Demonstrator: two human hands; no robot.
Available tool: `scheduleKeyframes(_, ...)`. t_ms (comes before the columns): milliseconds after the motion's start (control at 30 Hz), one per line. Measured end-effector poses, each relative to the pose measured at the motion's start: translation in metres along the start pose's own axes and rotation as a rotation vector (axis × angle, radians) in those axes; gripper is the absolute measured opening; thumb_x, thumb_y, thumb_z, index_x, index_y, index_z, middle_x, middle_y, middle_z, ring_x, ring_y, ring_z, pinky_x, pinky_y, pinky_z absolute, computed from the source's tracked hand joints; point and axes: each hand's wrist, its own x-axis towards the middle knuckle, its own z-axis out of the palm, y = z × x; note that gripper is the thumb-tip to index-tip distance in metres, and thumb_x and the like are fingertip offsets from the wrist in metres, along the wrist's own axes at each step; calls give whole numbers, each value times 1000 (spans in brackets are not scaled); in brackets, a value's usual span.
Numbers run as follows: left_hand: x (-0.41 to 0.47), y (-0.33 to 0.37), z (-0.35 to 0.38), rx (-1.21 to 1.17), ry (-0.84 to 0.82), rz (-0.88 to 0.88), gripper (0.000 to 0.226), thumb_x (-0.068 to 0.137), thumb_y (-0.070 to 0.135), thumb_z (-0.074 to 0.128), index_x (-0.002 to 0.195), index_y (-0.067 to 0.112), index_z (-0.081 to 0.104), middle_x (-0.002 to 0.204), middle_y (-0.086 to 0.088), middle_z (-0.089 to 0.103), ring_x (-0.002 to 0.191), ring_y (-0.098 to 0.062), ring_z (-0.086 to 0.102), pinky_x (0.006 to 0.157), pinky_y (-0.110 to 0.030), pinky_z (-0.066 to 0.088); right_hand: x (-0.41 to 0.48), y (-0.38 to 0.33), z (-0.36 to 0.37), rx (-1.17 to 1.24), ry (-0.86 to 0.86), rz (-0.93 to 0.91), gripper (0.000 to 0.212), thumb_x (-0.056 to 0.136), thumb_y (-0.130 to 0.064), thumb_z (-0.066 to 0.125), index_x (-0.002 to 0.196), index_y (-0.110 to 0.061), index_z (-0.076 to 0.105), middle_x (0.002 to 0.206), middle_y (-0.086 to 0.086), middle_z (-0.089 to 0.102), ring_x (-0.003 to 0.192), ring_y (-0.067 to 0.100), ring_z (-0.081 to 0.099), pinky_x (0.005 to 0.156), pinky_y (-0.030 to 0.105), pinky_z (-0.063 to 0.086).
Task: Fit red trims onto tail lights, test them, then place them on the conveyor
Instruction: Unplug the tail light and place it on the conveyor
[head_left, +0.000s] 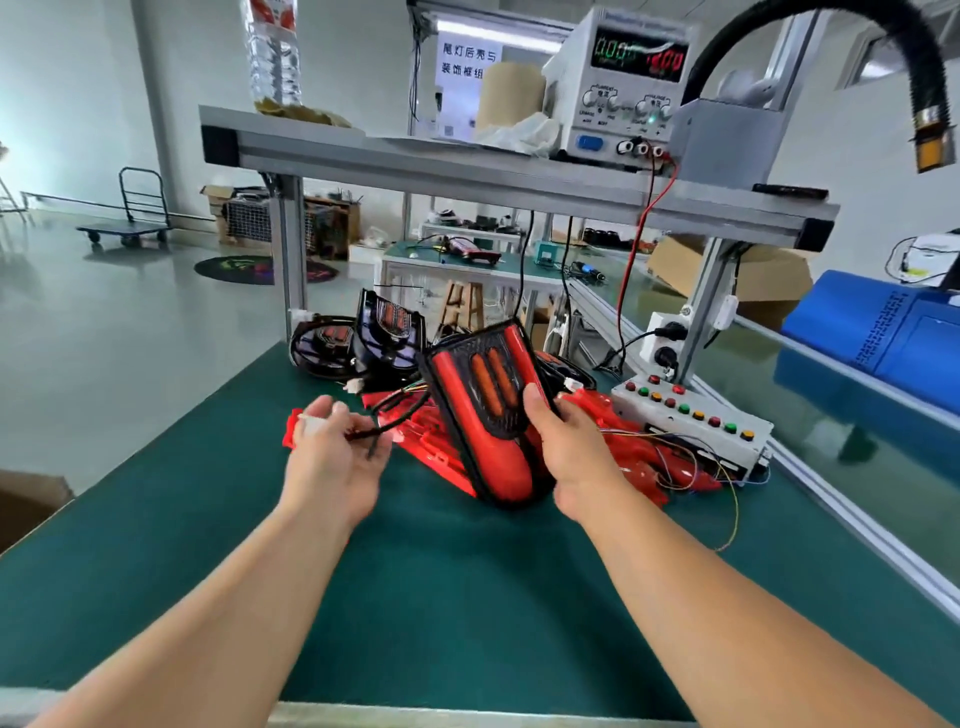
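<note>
Above the green mat (441, 597), centre: right hand (566, 441) grips the trimmed tail light (483, 415), held tilted; left hand (332, 457) curls loosely round its cable (400, 415) at 9 o'clock. For testing, likely the step in hand, lead the cable straight to the button box (691, 421) at 3 o'clock, clear of the loose trims (623, 457). Open mat lies at 6 o'clock; the conveyor (831, 431) runs beyond the rail (841, 506) at 2 o'clock.

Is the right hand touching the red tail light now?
Touching. The head view shows the right hand gripping the tail light: thumb on its front face, fingers curled behind its edge.
</note>
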Motion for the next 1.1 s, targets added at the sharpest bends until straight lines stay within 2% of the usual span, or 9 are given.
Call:
scheduleKeyframes(100, -17, -20, 2, 299, -151, 61, 29, 99, 0, 45, 111, 22, 61, 76, 9, 70, 73, -6, 60, 74, -23, 47, -5, 10, 10, 119, 28, 204, 50, 85, -57, 65, 112, -16, 66, 113, 5, 71, 108, 31, 65, 104, 55, 45)
scheduleKeyframes(200, -31, -32, 2, 372, -343, 6, 36, 99, -4, 40, 113, 17, 65, 88, 7, 77, 75, -5, 68, 66, -18, 53, -11, 17, 19, 165, 40, 277, 49, 88, -57, 61, 121, -21, 62, 119, 6, 69, 110, 34, 64, 103, 59, 43)
scheduleKeyframes(367, -36, -35, 4, 393, -469, -57, 26, 99, 20, 53, 124, 17, 62, 108, -6, 75, 91, -17, 72, 77, -34, 60, -19, 20, 26, 154, 81, 203, 55, 92, -57, 54, 136, -24, 48, 135, 4, 59, 123, 32, 56, 105, 57, 43)
scheduleKeyframes(533, -29, -29, 18, 370, -425, 142, 12, 91, 20, 64, 102, 24, 61, 93, 1, 77, 85, -12, 74, 65, -22, 58, -23, 10, 26, 211, -49, 122, 49, 100, -56, 37, 127, -24, 61, 124, 0, 68, 118, 19, 62, 108, 48, 43)
scheduleKeyframes(600, -19, -13, 26, 268, -442, 119, 24, 83, 27, 66, 103, 15, 60, 92, -2, 77, 84, -14, 74, 66, -28, 60, -17, 2, 20, 190, -44, 84, 42, 104, -46, 35, 120, -24, 66, 119, 1, 71, 112, 12, 63, 105, 36, 43)
scheduleKeyframes(667, -7, 9, 36, 224, -469, 95, 32, 79, 32, 65, 103, 11, 65, 97, -9, 76, 85, -23, 74, 67, -37, 61, -9, -4, 13, 75, -47, 32, 36, 105, -32, 39, 137, -23, 54, 136, 3, 59, 117, 11, 57, 102, 28, 41)
scheduleKeyframes(833, 16, 63, 64, 92, -545, 90, 28, 81, 33, 59, 84, 16, 81, 99, -5, 77, 89, -20, 74, 67, -39, 61, 18, -19, 18, -49, -116, 14, 52, 104, -34, 41, 154, -28, 24, 160, 2, 26, 144, 24, 31, 120, 49, 24)
scheduleKeyframes(933, 19, 81, 73, 27, -610, 20, 35, 80, 35, 59, 97, 12, 78, 105, -8, 75, 93, -23, 74, 75, -44, 61, 38, -33, 23, -20, -79, 0, 57, 104, -40, 39, 155, -34, 15, 162, 4, 21, 145, 25, 30, 119, 51, 23)
scheduleKeyframes(1100, 9, 71, 64, 36, -670, -159, 40, 80, 40, 57, 78, 9, 81, 87, -9, 77, 77, -22, 75, 62, -39, 61, 61, -59, 19, -36, -13, -135, 55, 103, -51, 25, 154, -41, 7, 163, -4, 14, 148, 23, 20, 119, 46, 18)
